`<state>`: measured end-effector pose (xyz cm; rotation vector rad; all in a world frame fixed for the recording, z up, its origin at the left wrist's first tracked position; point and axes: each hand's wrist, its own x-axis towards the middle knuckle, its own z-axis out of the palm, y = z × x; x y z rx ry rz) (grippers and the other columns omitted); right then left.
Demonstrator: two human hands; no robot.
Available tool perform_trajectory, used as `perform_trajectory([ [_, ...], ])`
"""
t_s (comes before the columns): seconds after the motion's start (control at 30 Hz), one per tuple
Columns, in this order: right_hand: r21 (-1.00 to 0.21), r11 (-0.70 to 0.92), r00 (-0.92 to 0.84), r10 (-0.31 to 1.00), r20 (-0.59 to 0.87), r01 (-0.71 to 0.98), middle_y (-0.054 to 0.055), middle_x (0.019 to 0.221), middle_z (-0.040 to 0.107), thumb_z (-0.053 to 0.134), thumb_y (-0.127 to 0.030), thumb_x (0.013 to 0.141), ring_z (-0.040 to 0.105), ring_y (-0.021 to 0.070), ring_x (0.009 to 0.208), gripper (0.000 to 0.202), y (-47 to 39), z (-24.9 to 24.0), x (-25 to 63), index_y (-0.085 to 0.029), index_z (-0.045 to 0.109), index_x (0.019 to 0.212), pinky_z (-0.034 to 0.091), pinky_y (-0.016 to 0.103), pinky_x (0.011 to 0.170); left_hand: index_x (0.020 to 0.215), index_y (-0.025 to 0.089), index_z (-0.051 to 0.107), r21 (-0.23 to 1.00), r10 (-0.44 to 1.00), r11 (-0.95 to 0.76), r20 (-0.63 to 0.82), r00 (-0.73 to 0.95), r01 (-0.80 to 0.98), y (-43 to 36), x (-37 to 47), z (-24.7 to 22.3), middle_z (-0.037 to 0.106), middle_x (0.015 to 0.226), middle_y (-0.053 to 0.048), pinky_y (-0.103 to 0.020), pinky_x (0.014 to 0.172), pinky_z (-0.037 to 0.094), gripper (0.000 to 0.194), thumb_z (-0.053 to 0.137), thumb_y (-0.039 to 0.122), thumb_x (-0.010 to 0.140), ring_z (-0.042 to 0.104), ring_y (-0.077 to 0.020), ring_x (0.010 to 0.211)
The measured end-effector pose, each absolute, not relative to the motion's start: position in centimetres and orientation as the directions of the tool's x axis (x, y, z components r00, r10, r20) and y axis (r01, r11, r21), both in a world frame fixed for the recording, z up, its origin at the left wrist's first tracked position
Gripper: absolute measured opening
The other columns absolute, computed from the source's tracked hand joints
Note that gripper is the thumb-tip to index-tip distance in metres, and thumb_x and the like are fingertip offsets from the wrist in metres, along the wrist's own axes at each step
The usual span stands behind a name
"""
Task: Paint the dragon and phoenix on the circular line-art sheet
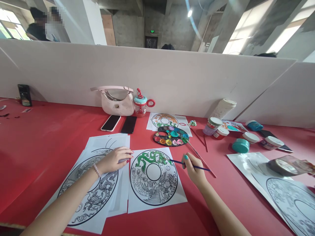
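A paintbrush with a dark blue handle point(176, 161) is pinched in my right hand point(194, 168). Its tip touches the head of a green-painted dragon point(146, 159) at the top of a ring-shaped line drawing point(154, 193). The lower part of that ring, with a bird, is bare black outline. My left hand point(114, 160), wearing a pink bead bracelet point(97, 170), lies with fingers stretched out at the drawing's left edge, over a stack of larger printed sheets point(98, 203). Behind the drawing is a black palette point(157, 139) with several paint colours, a second brush point(201, 159) leaning on it.
Along the white partition point(172, 82) stand a pink handbag point(117, 103) and a drinking cup point(140, 106). Two phones point(110, 123) lie before them. Several paint jars point(240, 146) are at right, near a jar point(285, 165) lying on other sheets point(248, 164). A coloured drawing point(157, 119) lies behind the palette.
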<state>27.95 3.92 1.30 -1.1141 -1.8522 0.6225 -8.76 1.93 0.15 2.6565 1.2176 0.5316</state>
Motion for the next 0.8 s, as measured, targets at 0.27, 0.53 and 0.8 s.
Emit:
perform_trajectory([
  [0.27, -0.772, 0.474, -0.308, 0.877, 0.369, 0.425, 0.001, 0.050, 0.050, 0.032, -0.053, 0.091, 0.045, 0.0126, 0.046, 0.048, 3.85, 1.46, 27.62, -0.021, 0.043, 0.057, 0.034, 0.028, 0.048, 0.109, 0.021, 0.065, 0.315, 0.765, -0.644, 0.244, 0.596, 0.698, 1.94, -8.86, 0.06, 0.061, 0.121, -0.005, -0.037, 0.100, 0.044, 0.028, 0.047, 0.018, 0.088, 0.051, -0.0206, 0.117],
  [0.53, -0.765, 0.467, -0.323, 0.880, 0.350, 0.443, 0.001, 0.052, 0.050, 0.032, -0.050, 0.091, 0.046, 0.0124, 0.047, 0.045, 3.97, 1.14, 27.54, -0.021, 0.042, 0.059, 0.035, 0.027, 0.049, 0.109, 0.021, 0.065, 0.315, 0.770, -0.638, 0.232, 0.594, 0.703, 1.89, -8.86, 0.01, 0.061, 0.121, -0.005, -0.038, 0.100, 0.044, 0.028, 0.047, 0.017, 0.088, 0.050, -0.0213, 0.117],
  [0.8, -0.762, 0.461, -0.324, 0.883, 0.341, 0.454, 0.001, 0.052, 0.049, 0.030, -0.051, 0.092, 0.045, 0.0127, 0.047, 0.046, 3.93, 1.12, 27.64, -0.021, 0.041, 0.058, 0.034, 0.028, 0.049, 0.109, 0.021, 0.065, 0.315, 0.766, -0.642, 0.234, 0.599, 0.699, 1.90, -8.92, 0.04, 0.061, 0.121, -0.005, -0.038, 0.100, 0.044, 0.027, 0.047, 0.017, 0.088, 0.050, -0.0210, 0.117],
])
